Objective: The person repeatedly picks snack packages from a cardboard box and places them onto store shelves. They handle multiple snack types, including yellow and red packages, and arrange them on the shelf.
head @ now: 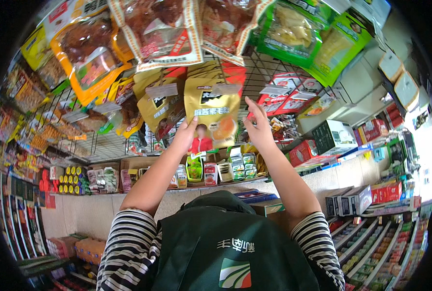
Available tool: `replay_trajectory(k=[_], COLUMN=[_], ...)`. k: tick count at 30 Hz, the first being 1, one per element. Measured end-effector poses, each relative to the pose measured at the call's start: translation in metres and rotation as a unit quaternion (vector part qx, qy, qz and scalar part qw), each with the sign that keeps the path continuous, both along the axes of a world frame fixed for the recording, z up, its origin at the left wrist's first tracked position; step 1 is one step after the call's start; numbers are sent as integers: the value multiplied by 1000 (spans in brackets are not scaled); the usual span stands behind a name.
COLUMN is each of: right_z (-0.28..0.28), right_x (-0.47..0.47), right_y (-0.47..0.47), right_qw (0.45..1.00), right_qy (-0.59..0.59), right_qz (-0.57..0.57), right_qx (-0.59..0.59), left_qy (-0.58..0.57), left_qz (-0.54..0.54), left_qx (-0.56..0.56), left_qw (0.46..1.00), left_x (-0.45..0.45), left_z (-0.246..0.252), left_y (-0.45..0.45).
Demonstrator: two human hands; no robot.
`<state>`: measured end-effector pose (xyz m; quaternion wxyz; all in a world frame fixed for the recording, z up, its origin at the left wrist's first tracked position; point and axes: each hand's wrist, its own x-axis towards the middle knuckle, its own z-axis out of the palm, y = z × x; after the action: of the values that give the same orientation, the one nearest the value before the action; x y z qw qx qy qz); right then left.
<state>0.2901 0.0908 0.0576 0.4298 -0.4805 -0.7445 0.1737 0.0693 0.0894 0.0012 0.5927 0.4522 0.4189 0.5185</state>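
Observation:
A gold snack pouch (212,105) printed with an orange disc and a figure in red hangs at the front of a row on the wire rack. My left hand (185,135) pinches its lower left edge, thumb on the front face. To the right of the pouch, my right hand (258,128) is raised with fingers apart and holds nothing. A clear price-tag holder (226,89) crosses the pouch's upper right part. Beside it on the left hangs another gold pouch (161,109), tilted, its lower part in shadow.
Large vacuum-packed meat bags (161,32) hang overhead, with green bags (292,32) to their right. Red-and-white packets (285,92) hang on hooks further right. Below runs a shelf of small boxes and jars (210,174). Stacked cartons (334,136) stand at right.

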Motion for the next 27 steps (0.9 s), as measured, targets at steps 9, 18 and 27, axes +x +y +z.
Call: replay_trajectory(k=[9, 18, 27], right_z=[-105, -168, -215], right_x=[82, 106, 153], right_y=[-90, -263, -316], right_qw=[979, 876, 767], right_qy=[126, -136, -5], right_qz=[-66, -403, -483], right_qx=[-149, -226, -421], left_qy=[231, 24, 87], left_qz=[87, -32, -239], left_qx=[38, -151, -119], left_qw=[968, 988, 960], left_x=[-7, -30, 39], left_z=[-57, -103, -82], left_y=[50, -14, -37])
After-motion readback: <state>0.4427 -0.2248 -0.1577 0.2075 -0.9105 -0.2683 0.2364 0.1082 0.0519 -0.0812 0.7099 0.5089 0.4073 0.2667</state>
